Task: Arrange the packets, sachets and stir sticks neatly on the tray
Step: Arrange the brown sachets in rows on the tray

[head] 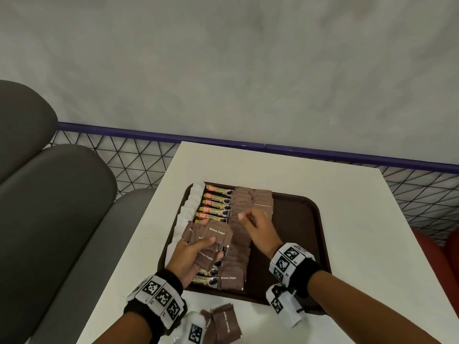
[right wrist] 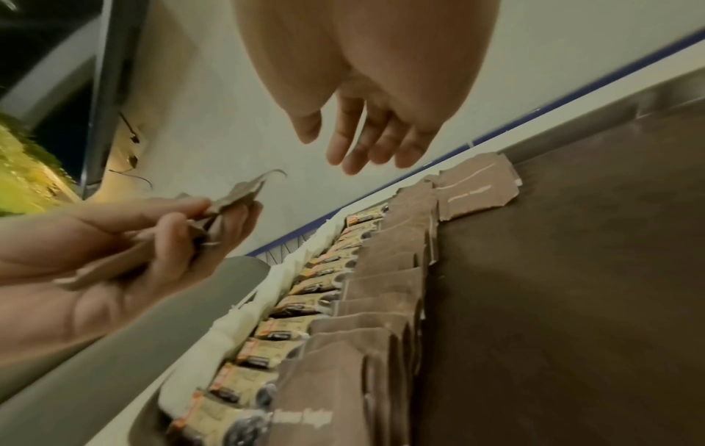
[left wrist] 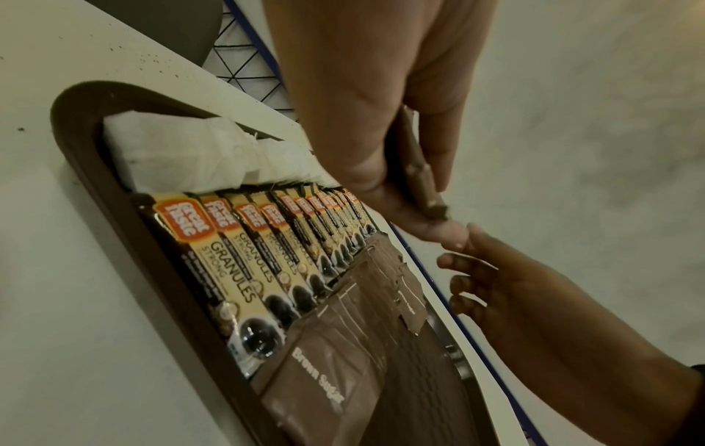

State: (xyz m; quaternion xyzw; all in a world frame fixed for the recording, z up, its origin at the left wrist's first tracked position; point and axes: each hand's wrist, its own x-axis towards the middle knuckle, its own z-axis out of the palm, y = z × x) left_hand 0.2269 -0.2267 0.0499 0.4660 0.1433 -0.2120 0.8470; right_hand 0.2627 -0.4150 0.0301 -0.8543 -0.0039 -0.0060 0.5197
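A dark brown tray [head: 301, 234] lies on the white table [head: 360, 219]. On it run a column of white sachets [head: 191, 207], a column of coffee granule packets [head: 214, 204] and columns of brown sugar sachets [head: 239, 244]. My left hand [head: 191, 254] holds a fanned bunch of brown sugar sachets [head: 211, 235] above the tray's left side; the left wrist view shows the bunch [left wrist: 417, 169] gripped edge-on. My right hand [head: 255, 227] hovers just right of the bunch, fingers loose and empty, as the right wrist view shows [right wrist: 358, 141]. No stir sticks are visible.
Two loose brown sugar sachets [head: 224, 322] lie on the table in front of the tray, near my left wrist. Grey padded seats [head: 54, 194] stand at the left. A wire mesh panel with a purple rail [head: 347, 155] runs behind the table. A red seat [head: 442, 254] shows at right.
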